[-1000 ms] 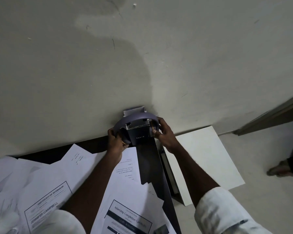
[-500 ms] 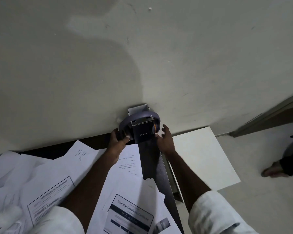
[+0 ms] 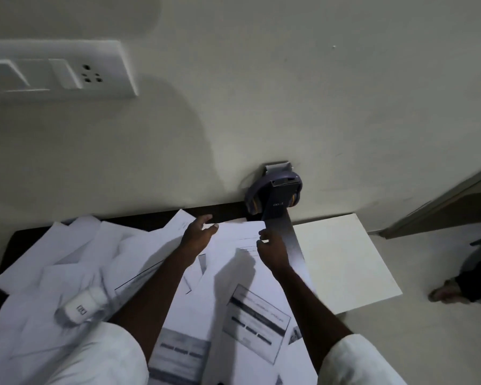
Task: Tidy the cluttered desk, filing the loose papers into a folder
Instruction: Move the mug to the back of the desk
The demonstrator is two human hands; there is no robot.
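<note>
Loose white papers (image 3: pixel 100 254) lie in an overlapping heap across the dark desk (image 3: pixel 228 212). My left hand (image 3: pixel 199 232) hovers with fingers spread at the top edge of the uppermost sheet (image 3: pixel 239 232). My right hand (image 3: pixel 272 245) is at that sheet's right edge with fingers curled; whether it pinches the paper is unclear. Purple headphones (image 3: pixel 253 195) hang over a dark upright box (image 3: pixel 278 201) at the desk's far right corner, against the wall. No folder is visible.
A white bottle (image 3: pixel 81 307) lies on its side on the papers at the left. A white panel (image 3: pixel 345 259) sits lower, right of the desk. A switch and socket plate (image 3: pixel 59 70) is on the wall. Another person's foot (image 3: pixel 447 291) is on the floor, far right.
Both hands have let go of the headphones on the box and drawn back toward me onto the top sheet. My view has shifted left, bringing the socket plate and bottle into sight.
</note>
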